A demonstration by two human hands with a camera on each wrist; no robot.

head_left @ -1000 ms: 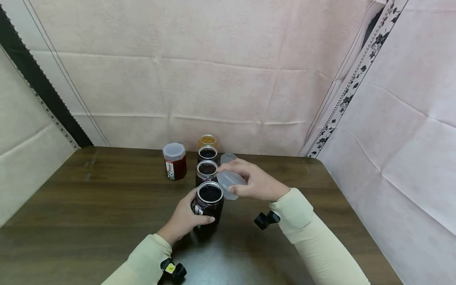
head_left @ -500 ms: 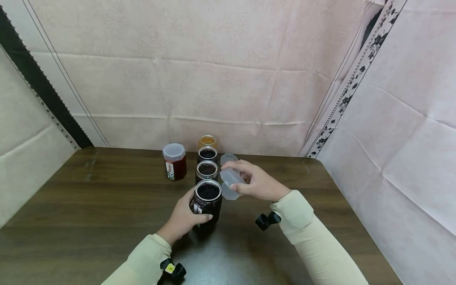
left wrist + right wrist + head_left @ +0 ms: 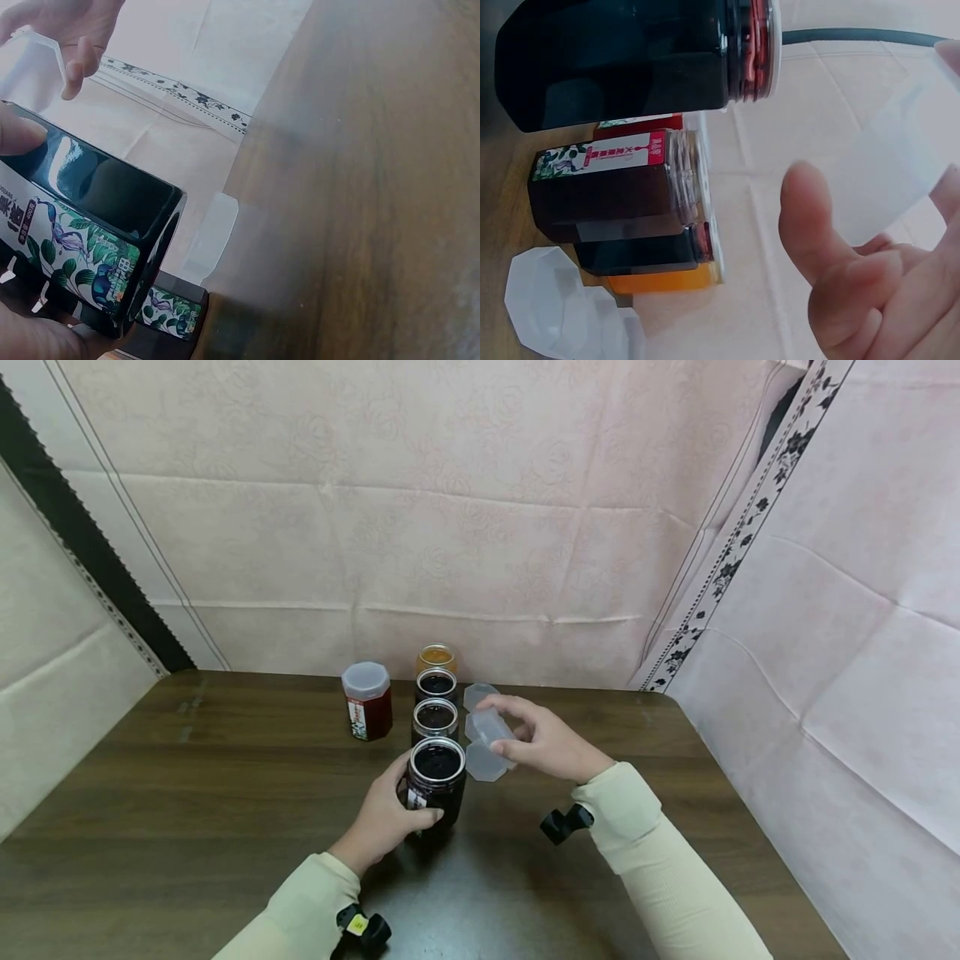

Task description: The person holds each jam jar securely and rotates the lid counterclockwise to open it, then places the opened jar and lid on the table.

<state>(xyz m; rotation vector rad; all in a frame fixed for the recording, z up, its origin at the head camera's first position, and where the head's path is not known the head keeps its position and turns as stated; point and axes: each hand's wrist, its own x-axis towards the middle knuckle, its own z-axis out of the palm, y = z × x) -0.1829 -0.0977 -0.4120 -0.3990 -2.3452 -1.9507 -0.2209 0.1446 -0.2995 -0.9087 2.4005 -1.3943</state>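
Observation:
My left hand (image 3: 382, 818) grips the nearest dark jar (image 3: 438, 797) round its side, with the thumb across the front. This jar has no lid, and dark contents show inside its rim. Whether its base touches the table cannot be told. To its right, my right hand (image 3: 547, 739) holds a translucent lid (image 3: 900, 157) between thumb and fingers, tilted and apart from the jar. Behind the held jar stand two more lidless dark jars (image 3: 604, 187) and a lidless amber jar (image 3: 437, 657), in a line. Loose translucent lids (image 3: 544, 300) lie beside this row.
A lidded dark-red jar (image 3: 369, 710) stands left of the row. The brown wooden table (image 3: 225, 802) ends at a pale cloth backdrop (image 3: 465, 543) just behind the amber jar. More cloth (image 3: 862, 652) hangs on the right.
My right hand has moved the lid slightly right and tilted it, away from the held jar. The left hand's jar has shifted slightly back and left.

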